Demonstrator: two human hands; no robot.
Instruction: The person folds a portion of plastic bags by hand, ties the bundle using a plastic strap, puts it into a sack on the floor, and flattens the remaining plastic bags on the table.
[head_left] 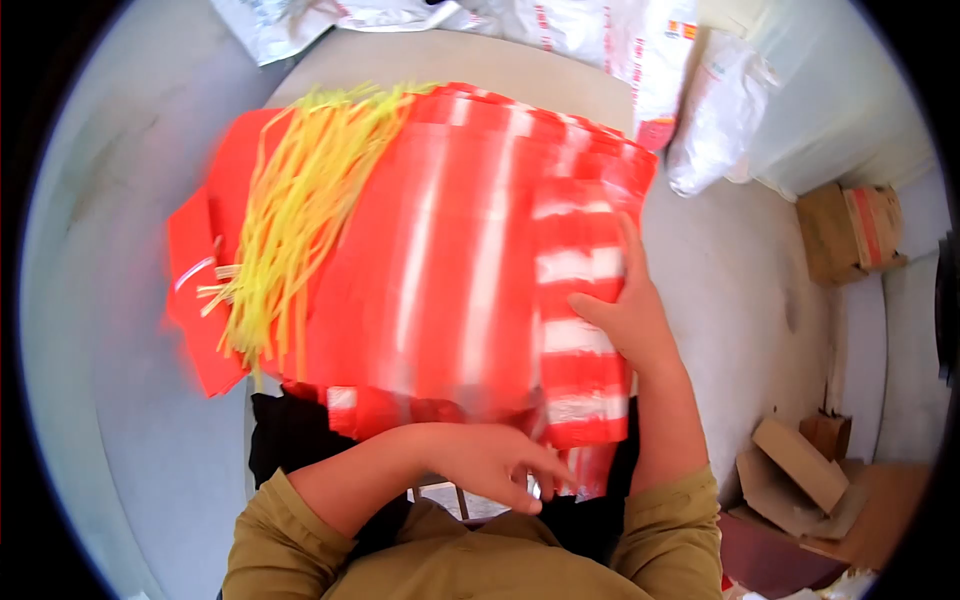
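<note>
A stack of red and white striped plastic sheets or bags (pixel 460 250) lies spread before me, partly blurred. On its right side is a folded striped plastic piece (pixel 580 350). My right hand (pixel 635 315) grips this piece at its right edge, thumb on top and the other fingers along the edge. Below the stack's lower edge, close to my body, my left hand (pixel 495 468) has its fingers apart, and I see nothing held in it. A bunch of yellow strips (pixel 310 210) lies across the stack's left part, beside plain red plastic (pixel 200 290).
White printed sacks (pixel 570 35) line the far edge, with another white sack (pixel 720 110) at the far right. A cardboard box (pixel 850 232) stands on the right. Opened cardboard boxes (pixel 800 480) lie at the lower right.
</note>
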